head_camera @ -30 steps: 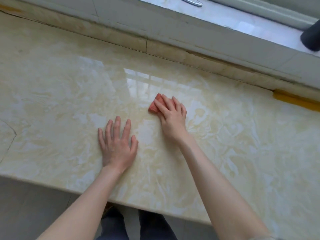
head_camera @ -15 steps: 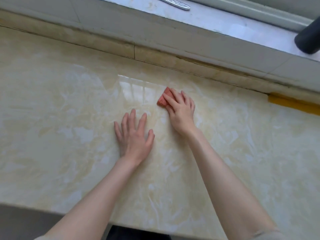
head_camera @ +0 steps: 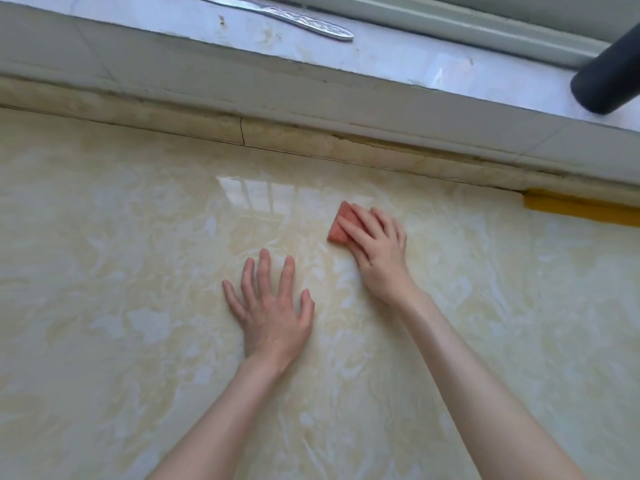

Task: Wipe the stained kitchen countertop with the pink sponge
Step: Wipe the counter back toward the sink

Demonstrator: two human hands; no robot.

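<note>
The pink sponge (head_camera: 341, 225) lies flat on the glossy cream marble countertop (head_camera: 121, 271), in the middle toward the back. My right hand (head_camera: 377, 251) presses down on it with straight fingers, covering its right half. My left hand (head_camera: 273, 313) rests flat on the counter with fingers spread, just left of and nearer than the sponge, apart from it. A bright window reflection shines on the surface just left of the sponge.
A raised stone ledge (head_camera: 311, 140) runs along the back of the counter, with a yellow strip (head_camera: 581, 211) at its right end. On the windowsill above lie a metal knife (head_camera: 277, 13) and a dark cylinder (head_camera: 609, 74).
My right hand has slid the sponge rightward along the counter and a little nearer the back ledge. My left hand has shifted right too, staying flat. The view has tilted up.
</note>
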